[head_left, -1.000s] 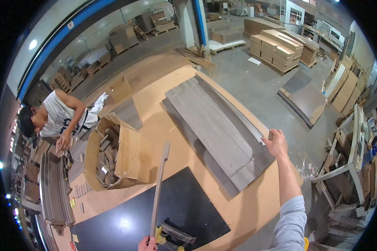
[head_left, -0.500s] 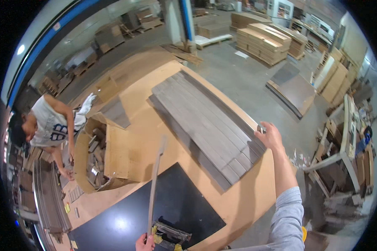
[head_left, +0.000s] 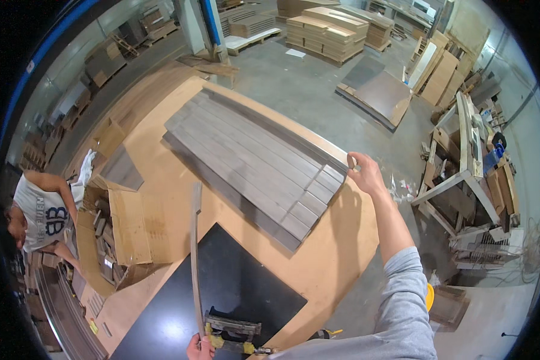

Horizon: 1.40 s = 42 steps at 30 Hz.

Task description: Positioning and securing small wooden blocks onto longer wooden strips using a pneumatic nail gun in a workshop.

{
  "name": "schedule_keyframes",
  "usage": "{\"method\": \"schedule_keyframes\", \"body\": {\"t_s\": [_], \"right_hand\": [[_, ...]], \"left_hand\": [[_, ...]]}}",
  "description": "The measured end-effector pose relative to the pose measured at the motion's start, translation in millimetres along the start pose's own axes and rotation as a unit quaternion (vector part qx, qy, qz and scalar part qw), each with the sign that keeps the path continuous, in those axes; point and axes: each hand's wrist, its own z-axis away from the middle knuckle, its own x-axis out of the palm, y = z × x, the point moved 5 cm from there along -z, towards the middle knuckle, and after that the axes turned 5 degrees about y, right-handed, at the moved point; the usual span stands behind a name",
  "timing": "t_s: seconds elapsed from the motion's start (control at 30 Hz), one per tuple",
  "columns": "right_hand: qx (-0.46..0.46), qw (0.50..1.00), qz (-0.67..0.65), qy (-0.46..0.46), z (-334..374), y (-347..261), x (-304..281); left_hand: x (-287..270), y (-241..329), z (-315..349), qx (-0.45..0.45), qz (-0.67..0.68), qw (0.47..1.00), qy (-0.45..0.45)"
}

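Note:
My left hand (head_left: pixel 201 348), at the bottom, is closed on the lower end of a long thin wooden strip (head_left: pixel 195 258) that stands up over a black panel (head_left: pixel 246 270). Beside that hand lies a dark pneumatic staple gun (head_left: pixel 234 327) with yellow tape on it. My right arm reaches out to the near right corner of a stack of grey-brown slats (head_left: pixel 240 156). There my right hand (head_left: pixel 367 174) pinches the end of a grey strip (head_left: pixel 282 129) along the stack's far edge. Its fingertips are partly hidden.
An open cardboard box (head_left: pixel 141 228) of wood offcuts stands on the left of the tan worktable (head_left: pixel 348 240). A co-worker (head_left: pixel 42 204) bends beside it. Boards (head_left: pixel 327 33) are stacked on the floor beyond. A white wooden frame (head_left: pixel 465 144) with scrap stands on the right.
The view has swung right, so table things sit further left. My left hand still holds the strip, and my right hand stays at the stack's corner.

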Motion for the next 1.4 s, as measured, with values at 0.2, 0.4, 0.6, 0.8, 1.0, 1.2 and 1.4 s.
{"method": "schedule_keyframes", "body": {"t_s": [0.2, 0.4, 0.6, 0.8, 1.0, 1.2, 1.4], "right_hand": [[0.028, 0.999, -0.026, 0.006, 1.7, 5.4, 6.4], [0.061, 0.997, -0.048, -0.012, 2.3, 8.2, 6.4], [0.060, 0.997, -0.042, -0.011, 0.9, 3.6, 0.3], [0.030, 0.963, -0.172, 0.203, 49.2, -69.4, -17.6], [-0.014, 0.894, -0.386, -0.225, 236.0, -199.9, 74.0], [0.211, 0.361, -0.703, -0.575, 339.4, -272.0, 74.4], [0.268, 0.738, -0.398, -0.475, 288.7, -191.6, 53.1]], "left_hand": [[4.0, 9.1, 4.4, 0.009, -0.002, 1.000, -0.023], [8.2, 10.0, 4.3, 0.024, 0.007, 0.999, -0.043], [14.0, 22.6, 3.3, 0.020, 0.029, 0.999, -0.036], [23.2, 110.1, -2.9, -0.029, 0.116, 0.988, -0.095], [69.2, 231.3, -68.8, 0.024, 0.337, 0.924, -0.178], [139.6, 262.0, -80.1, 0.127, 0.373, 0.890, -0.229], [195.2, 226.1, -110.1, 0.160, 0.283, 0.896, -0.304]]}}
